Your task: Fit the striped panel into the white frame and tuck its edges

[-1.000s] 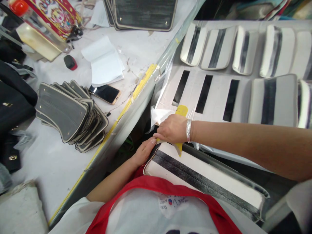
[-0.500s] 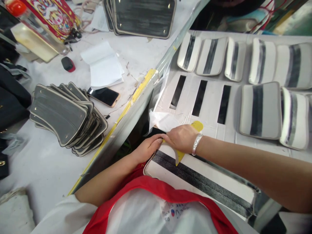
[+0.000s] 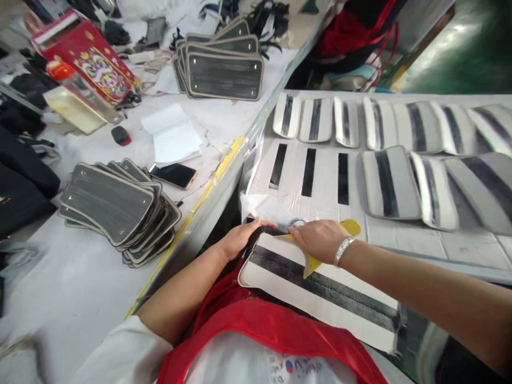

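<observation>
Before me lies a long white bag panel [image 3: 276, 282] with a dark strip [image 3: 320, 282] along its middle and a dark edge at its far left corner. My left hand [image 3: 240, 238] is at that corner, its fingers along the far edge, gripping it; the fingertips are partly hidden. Wrapped in my right hand [image 3: 320, 239] is a flat yellow plastic tool [image 3: 312, 266] like a scraper. Its pointed corners rest over the white panel and its rounded end sticks out behind the hand. A silver bracelet is on my right wrist.
Rows of white panels with dark strips [image 3: 392, 181] stand on the white board [image 3: 296, 197] at right. On the left table are stacked grey panels [image 3: 108, 200], a phone [image 3: 175, 175], papers [image 3: 176, 136], a red-black object [image 3: 120, 135] and another grey stack [image 3: 226, 74].
My right hand has moved right along the panel with the yellow tool, away from my left hand. My left fingers have straightened somewhat at the corner. The view has shifted, showing more at the top.
</observation>
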The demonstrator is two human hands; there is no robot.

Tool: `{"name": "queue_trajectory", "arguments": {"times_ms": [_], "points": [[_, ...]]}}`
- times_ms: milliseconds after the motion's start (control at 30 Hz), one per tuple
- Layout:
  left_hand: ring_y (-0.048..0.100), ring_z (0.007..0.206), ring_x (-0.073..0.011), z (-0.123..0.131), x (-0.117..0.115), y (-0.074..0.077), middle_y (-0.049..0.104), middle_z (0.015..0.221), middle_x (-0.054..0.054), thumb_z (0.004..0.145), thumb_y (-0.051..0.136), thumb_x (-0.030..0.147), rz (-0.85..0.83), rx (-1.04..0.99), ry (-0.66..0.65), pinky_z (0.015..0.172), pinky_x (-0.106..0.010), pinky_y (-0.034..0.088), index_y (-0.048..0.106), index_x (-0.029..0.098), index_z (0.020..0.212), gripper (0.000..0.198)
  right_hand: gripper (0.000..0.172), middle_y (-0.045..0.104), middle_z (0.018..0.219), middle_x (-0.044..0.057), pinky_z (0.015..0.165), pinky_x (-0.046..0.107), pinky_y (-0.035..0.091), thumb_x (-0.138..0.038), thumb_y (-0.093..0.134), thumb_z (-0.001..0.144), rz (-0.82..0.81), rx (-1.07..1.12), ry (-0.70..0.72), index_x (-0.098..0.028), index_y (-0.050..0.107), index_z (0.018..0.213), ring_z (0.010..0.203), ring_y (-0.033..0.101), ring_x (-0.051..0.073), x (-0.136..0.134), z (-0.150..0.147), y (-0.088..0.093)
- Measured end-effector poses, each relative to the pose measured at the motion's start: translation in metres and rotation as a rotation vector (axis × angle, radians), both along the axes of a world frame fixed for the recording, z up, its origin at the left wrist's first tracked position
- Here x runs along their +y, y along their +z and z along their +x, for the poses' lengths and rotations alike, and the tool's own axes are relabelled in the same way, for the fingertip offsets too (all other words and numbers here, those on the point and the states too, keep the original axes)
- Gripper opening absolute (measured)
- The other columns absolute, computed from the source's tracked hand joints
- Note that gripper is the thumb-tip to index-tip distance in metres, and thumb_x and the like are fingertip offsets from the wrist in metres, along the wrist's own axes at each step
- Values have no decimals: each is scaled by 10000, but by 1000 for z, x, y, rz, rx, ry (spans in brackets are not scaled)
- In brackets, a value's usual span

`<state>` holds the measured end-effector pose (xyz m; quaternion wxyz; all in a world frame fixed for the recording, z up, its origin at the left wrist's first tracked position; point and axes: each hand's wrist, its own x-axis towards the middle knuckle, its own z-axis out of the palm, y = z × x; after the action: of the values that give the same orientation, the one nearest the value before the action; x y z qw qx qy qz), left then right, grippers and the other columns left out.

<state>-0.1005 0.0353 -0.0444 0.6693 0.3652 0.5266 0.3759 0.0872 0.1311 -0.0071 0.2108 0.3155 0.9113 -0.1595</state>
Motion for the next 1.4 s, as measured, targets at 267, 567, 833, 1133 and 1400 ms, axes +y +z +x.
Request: {"name": "queue_trajectory", "arguments": {"times_ms": [267, 567, 833, 1133, 1400], "points": [[436, 1220, -232, -10, -35, -13, 554, 1262, -66, 803, 574, 383, 83, -156, 105, 1021, -330, 309, 524, 170, 1252, 499, 465, 666, 827, 152, 646, 384, 439, -403, 238, 928, 142, -107, -64, -180, 645, 955, 783, 621, 279, -23, 24, 15], [445, 1203, -221, -13, -34, -3, 554, 1253, -66, 831, 506, 297, 261, 196, -24, 1041, -344, 288, 524, 163, 1243, 433, 457, 640, 995, 194, 743, 454, 453, -327, 456, 820, 107, -56, -146, -168, 502, 1246, 884, 611, 336, -46, 57, 30], [496, 1120, -223, -13, -29, 10, 609, 1158, -59, 775, 557, 237, 241, 283, -41, 1013, -353, 322, 592, 173, 1140, 372, 496, 672, 834, 62, 793, 348, 461, -489, 227, 871, -311, 358, -373, -218, 621, 738, 824, 612, 248, -95, 52, 60], [540, 1050, -207, -38, -87, -13, 473, 1319, -105, 840, 467, 445, 102, 86, 48, 775, -303, 480, 458, 191, 1269, 499, 344, 653, 791, 63, 624, 292, 470, -463, 305, 856, -813, 471, -782, -187, 507, 816, 695, 613, 187, -170, 45, 32], [565, 699, -148, -24, -105, -1, 593, 733, -18, 737, 533, 585, 139, 348, 77, 507, -214, 467, 554, 156, 793, 433, 310, 640, 726, 64, 507, 267, 428, -397, 278, 876, -525, 442, -616, -187, 485, 784, 575, 568, 151, -170, 24, 38]]}}
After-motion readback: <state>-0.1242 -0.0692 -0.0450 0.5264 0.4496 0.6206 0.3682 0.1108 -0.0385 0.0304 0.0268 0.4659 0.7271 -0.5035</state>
